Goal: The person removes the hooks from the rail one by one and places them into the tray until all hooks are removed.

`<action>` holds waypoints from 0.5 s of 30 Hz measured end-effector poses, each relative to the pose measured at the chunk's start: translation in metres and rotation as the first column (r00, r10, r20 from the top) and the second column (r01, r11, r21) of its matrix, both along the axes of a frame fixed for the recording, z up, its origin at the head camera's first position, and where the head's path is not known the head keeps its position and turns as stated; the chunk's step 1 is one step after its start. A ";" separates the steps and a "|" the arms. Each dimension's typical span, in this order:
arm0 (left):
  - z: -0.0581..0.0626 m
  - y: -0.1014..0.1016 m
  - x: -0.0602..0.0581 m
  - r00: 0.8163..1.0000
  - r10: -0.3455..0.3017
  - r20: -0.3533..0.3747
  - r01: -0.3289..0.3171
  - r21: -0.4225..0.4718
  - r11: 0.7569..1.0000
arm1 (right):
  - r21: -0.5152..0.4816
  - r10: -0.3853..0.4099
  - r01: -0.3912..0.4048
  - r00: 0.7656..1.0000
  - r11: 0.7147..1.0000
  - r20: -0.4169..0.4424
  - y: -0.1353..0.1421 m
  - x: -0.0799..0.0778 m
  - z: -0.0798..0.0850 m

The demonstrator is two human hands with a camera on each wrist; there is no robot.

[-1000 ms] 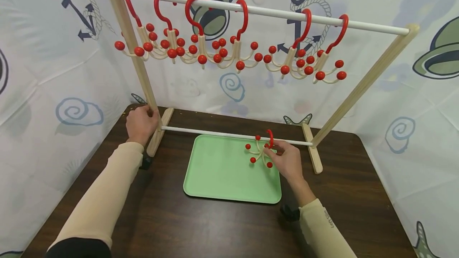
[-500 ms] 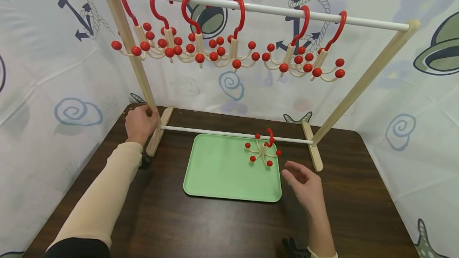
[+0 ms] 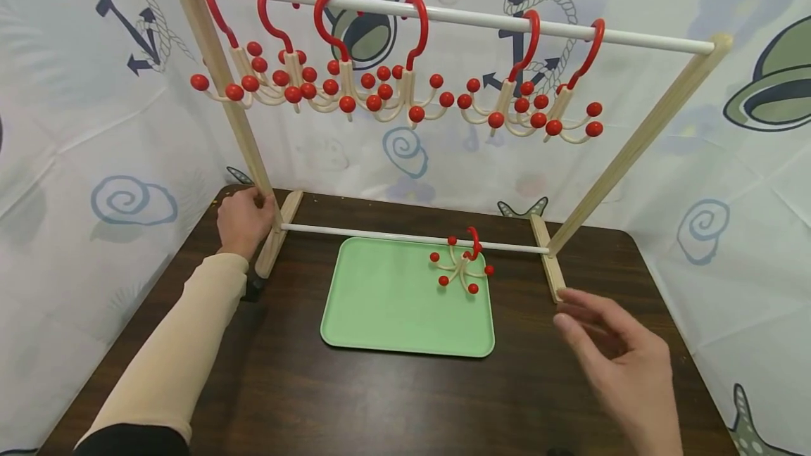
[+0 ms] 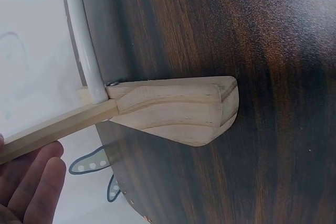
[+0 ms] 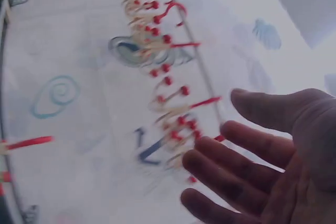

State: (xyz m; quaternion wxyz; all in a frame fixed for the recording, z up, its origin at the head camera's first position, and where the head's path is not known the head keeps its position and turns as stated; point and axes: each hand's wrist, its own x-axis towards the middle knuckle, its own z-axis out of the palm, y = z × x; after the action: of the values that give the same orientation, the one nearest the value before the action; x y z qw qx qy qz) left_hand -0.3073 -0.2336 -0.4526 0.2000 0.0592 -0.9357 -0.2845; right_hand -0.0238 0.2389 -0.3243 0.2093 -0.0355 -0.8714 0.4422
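My left hand (image 3: pixel 242 224) holds the lower part of the left wooden post (image 3: pixel 236 129) of a hanging rack. In the left wrist view its fingers (image 4: pixel 48 179) lie against that post, just above the wooden foot (image 4: pixel 173 108). To the right of the green tray (image 3: pixel 386 308), my right hand (image 3: pixel 627 364) is held with relaxed fingers and nothing in it. A small multi-arm hanger (image 3: pixel 463 264), with a red hook and red balls on its arm ends, lies at the tray's upper right. Several similar hangers (image 3: pixel 408 90) hang from the white top rod (image 3: pixel 469 17).
A lower white rod (image 3: pixel 380 235) runs behind the tray between the rack's feet. The right post (image 3: pixel 640 143) leans outward in view, its foot (image 3: pixel 550 269) near my right hand. Dark wooden table (image 3: pixel 380 407); a printed cloth (image 3: pixel 139 132) stands behind and around it.
My right hand let go of the hanger on the tray and moved right and toward me, coming clear of the tray. The left hand stays on the post.
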 end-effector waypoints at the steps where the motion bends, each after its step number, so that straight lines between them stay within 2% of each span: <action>1: 0.000 0.000 0.000 1.000 0.001 -0.002 -0.001 -0.002 1.000 | 0.006 0.003 -0.003 0.998 1.000 -0.056 0.000 -0.003 0.008; 3: -0.001 0.001 -0.001 1.000 -0.004 0.005 0.004 -0.004 1.000 | 0.011 0.013 -0.011 0.987 1.000 -0.162 0.003 -0.012 0.022; 6: -0.002 0.003 -0.002 1.000 -0.013 0.008 0.013 -0.005 1.000 | 0.020 0.011 -0.006 0.964 1.000 -0.265 0.008 -0.026 0.037; 11: -0.001 0.003 -0.002 1.000 -0.002 0.003 0.002 -0.001 1.000 | 0.044 -0.056 0.071 0.962 0.997 -0.268 0.014 -0.056 0.056; 15: 0.000 0.001 -0.001 1.000 0.000 -0.001 0.000 -0.003 1.000 | 0.104 -0.090 0.122 0.960 0.987 -0.266 0.018 -0.092 0.070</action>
State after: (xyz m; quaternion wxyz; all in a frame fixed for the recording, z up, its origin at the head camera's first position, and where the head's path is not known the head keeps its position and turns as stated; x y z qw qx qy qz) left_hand -0.3085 -0.2328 -0.4530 0.2007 0.0587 -0.9361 -0.2830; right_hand -0.1161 0.2566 -0.2545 0.3471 -0.0113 -0.8580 0.3784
